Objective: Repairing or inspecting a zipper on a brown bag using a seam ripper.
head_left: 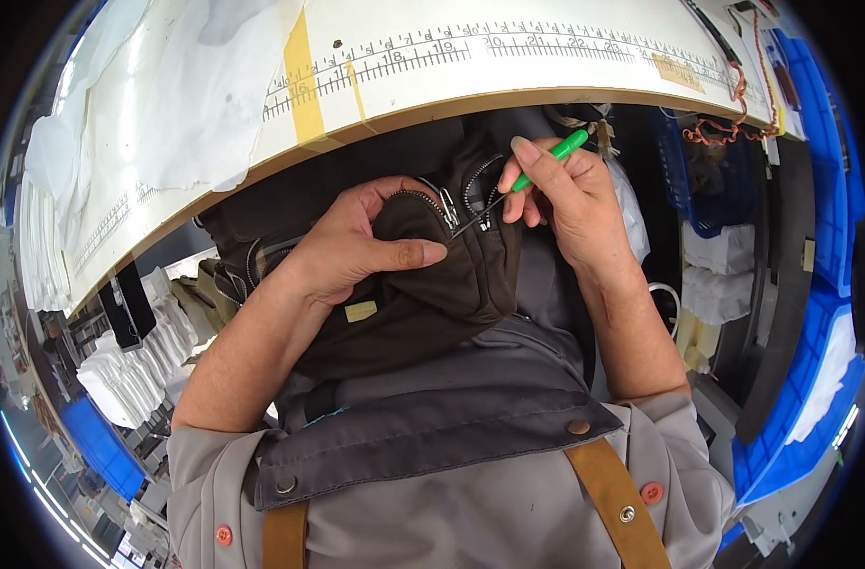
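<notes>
A dark brown fabric bag with curved zippers lies across my lap, below the table edge. My left hand grips its upper left part, the thumb pressed on the cloth beside a zipper and the fingers partly hidden behind it. In my right hand is an awl with a green handle and a thin metal shaft, pinched between thumb and fingers. Its shaft slants down left to the silver zipper pull; the exact tip is hard to make out. A small yellowish tag shows on the bag's lower left.
Ahead stands a white table with ruler marks and yellow tape. White sheets cover its left side. A blue basket and stacked white pieces sit at right, near blue bins. More white pieces are at left.
</notes>
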The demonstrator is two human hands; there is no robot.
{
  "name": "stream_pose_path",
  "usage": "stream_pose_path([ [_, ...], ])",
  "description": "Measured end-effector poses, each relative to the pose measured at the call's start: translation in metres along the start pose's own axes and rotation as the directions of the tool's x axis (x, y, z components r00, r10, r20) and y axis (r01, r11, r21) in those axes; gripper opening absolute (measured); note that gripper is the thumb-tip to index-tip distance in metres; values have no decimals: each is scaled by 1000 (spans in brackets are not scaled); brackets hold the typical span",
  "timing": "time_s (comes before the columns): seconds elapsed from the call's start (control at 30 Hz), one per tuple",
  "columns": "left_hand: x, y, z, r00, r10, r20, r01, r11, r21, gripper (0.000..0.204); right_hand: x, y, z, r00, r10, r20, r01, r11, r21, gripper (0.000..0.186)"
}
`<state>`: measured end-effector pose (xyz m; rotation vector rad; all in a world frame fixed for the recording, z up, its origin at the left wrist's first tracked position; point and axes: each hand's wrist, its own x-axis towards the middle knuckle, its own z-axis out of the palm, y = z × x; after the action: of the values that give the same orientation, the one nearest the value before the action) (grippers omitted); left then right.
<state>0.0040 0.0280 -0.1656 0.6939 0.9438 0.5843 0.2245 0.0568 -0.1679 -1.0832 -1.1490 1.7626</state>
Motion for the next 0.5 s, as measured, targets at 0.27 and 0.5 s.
stream_pose_path([
  [0.27,-1,-1,3,999,28,-23,-28,1000,9,40,-2,1,0,1000,17,-6,-17,999,30,34],
  [0.5,-1,-2,3,998,40,-50,-38,999,27,40,-3,3,0,999,17,-31,-15,999,49,34],
])
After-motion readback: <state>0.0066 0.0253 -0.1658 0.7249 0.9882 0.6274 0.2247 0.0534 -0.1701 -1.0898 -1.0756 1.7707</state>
